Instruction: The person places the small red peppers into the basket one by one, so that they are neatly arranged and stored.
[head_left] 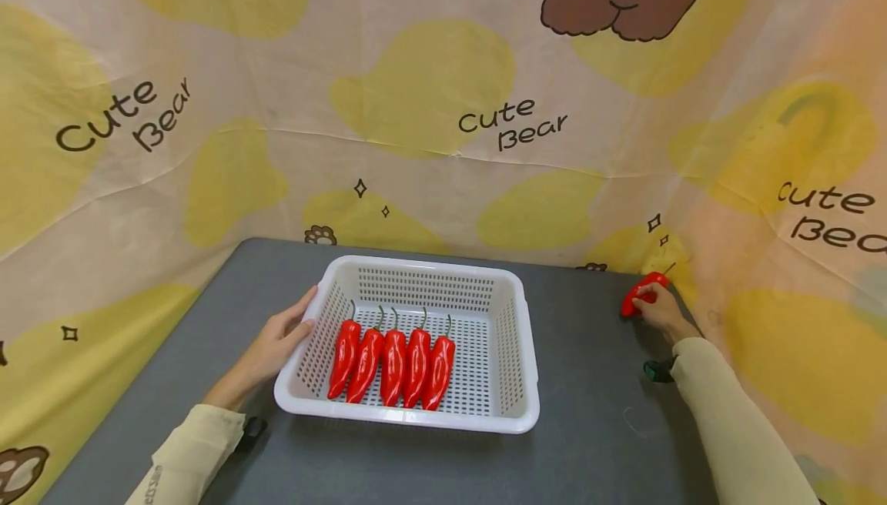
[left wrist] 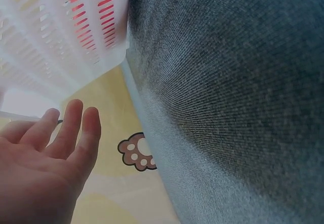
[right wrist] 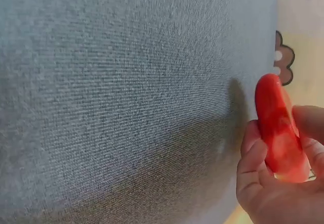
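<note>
In the head view a white plastic basket (head_left: 530,351) with slotted walls stands on the dark grey table. Several red chili peppers (head_left: 393,366) lie side by side inside it, green stems toward the back wall. My left hand (head_left: 273,347) rests against the basket's left rim, thumb over the edge. The left wrist view shows its fingers (left wrist: 73,125) extended and loosely spread below the rim. At the far right, my right hand (head_left: 661,314) pinches another red chili pepper (right wrist: 276,123) between thumb and fingers, its stem pointing up and away.
A cloth (head_left: 430,89) printed with yellow patches and "Cute Bear" lettering hangs behind the grey table (head_left: 582,413) and along both sides. My right hand is close to the table's back right corner. A dark wrist strap (head_left: 658,370) shows at the right sleeve.
</note>
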The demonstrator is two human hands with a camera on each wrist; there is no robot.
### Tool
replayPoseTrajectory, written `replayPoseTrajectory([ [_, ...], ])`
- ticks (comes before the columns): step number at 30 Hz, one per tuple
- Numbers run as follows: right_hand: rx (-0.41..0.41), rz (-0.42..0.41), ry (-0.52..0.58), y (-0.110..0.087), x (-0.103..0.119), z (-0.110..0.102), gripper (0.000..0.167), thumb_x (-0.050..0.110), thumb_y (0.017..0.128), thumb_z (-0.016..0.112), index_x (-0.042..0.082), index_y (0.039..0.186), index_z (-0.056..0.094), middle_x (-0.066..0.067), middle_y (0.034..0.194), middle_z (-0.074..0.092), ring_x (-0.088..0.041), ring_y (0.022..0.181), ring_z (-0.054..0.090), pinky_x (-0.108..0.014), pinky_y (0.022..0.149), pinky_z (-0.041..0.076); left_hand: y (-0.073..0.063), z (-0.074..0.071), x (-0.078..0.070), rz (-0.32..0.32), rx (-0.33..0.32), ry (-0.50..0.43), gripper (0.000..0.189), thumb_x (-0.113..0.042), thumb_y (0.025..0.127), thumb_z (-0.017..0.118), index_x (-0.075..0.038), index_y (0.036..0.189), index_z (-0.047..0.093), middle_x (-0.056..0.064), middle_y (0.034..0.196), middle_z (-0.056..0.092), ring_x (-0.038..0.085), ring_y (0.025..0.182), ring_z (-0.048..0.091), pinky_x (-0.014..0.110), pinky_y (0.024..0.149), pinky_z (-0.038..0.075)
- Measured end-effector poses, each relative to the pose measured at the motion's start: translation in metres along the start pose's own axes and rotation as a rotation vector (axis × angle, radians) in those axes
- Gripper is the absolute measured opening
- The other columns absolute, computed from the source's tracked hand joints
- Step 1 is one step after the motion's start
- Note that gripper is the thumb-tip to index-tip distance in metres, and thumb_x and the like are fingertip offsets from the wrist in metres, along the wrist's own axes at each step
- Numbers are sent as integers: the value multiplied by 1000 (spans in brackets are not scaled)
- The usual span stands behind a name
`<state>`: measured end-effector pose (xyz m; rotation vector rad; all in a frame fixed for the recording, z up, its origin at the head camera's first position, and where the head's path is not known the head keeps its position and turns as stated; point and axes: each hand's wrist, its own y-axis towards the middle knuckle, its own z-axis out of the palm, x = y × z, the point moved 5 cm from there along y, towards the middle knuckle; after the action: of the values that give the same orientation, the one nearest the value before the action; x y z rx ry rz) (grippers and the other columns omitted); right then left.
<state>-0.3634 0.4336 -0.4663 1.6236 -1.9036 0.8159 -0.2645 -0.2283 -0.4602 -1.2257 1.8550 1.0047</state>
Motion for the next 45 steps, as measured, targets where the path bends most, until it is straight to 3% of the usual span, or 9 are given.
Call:
replayPoseTrajectory([
  [3, -5, -31, -20, -2, 3, 0, 26, 6, 102, 49, -11, 120, 42, -36, 125, 43, -38, 99, 49, -23, 67, 45, -1, 0, -3, 6, 2, -9, 62, -7, 104, 49, -1, 160, 22, 40, 149, 41, 44, 96, 72, 35, 64, 65],
  [7, 22, -64, 52, -4, 8, 3, 49, 4, 102, 49, -11, 144, 29, -40, 138, 35, -40, 104, 48, -21, 68, 49, -1, -1, -5, 23, -2, -22, 62, -5, 104, 49, 0, 160, 22, 40, 150, 40, 48, 98, 71, 36, 65, 65],
  [10, 66, -63, 122, -5, 10, 6, 67, 3, 103, 49, -4, 158, 11, -43, 148, 25, -38, 105, 51, -21, 69, 53, -1, -1, -3, 23, 0, -21, 62, -5, 104, 49, 0, 160, 22, 40, 150, 40, 51, 99, 70, 37, 65, 65],
  [14, 112, -75, 196, -8, 14, 10, 72, 4, 105, 46, 4, 162, 2, -39, 147, 25, -20, 90, 53, -23, 71, 53, 0, 0, -2, 15, 8, -22, 62, -6, 104, 49, -1, 160, 22, 40, 149, 41, 50, 99, 70, 36, 65, 65],
  [17, 125, -96, 251, -10, 19, 11, 69, 7, 106, 44, 6, 162, 3, -36, 145, 26, -10, 83, 49, -22, 72, 52, -1, 0, -2, 17, 7, -23, 62, -6, 104, 48, -1, 160, 22, 40, 149, 40, 48, 98, 71, 36, 64, 65],
  [21, 140, -103, 303, -15, 25, 13, 66, 9, 108, 42, 9, 163, 6, -33, 147, 26, -9, 89, 48, -21, 76, 51, -1, 0, -3, 19, 5, -17, 62, -6, 104, 49, -1, 160, 22, 40, 150, 40, 46, 98, 72, 35, 64, 65],
  [29, 143, -131, 344, -29, 38, 12, 64, 17, 108, 46, 11, 163, 15, -10, 130, 45, 0, 89, 57, -18, 77, 53, -1, 0, -3, 18, 16, -22, 63, -6, 104, 49, -1, 160, 21, 39, 152, 37, 48, 98, 71, 36, 65, 65],
  [38, 213, -171, 386, -44, 53, 14, 66, 16, 109, 44, 15, 164, 8, -30, 155, 23, 1, 98, 54, -16, 81, 53, -1, 0, -1, 21, 10, -16, 62, -6, 104, 49, 0, 160, 22, 40, 149, 41, 43, 95, 72, 35, 64, 65],
  [45, 192, -226, 376, -48, 60, 17, 66, 16, 107, 49, 11, 163, 15, -31, 154, 25, 6, 102, 53, -17, 81, 56, -1, -1, -5, 28, 7, -22, 62, -4, 104, 49, 0, 160, 22, 40, 149, 40, 47, 96, 71, 35, 64, 65],
])
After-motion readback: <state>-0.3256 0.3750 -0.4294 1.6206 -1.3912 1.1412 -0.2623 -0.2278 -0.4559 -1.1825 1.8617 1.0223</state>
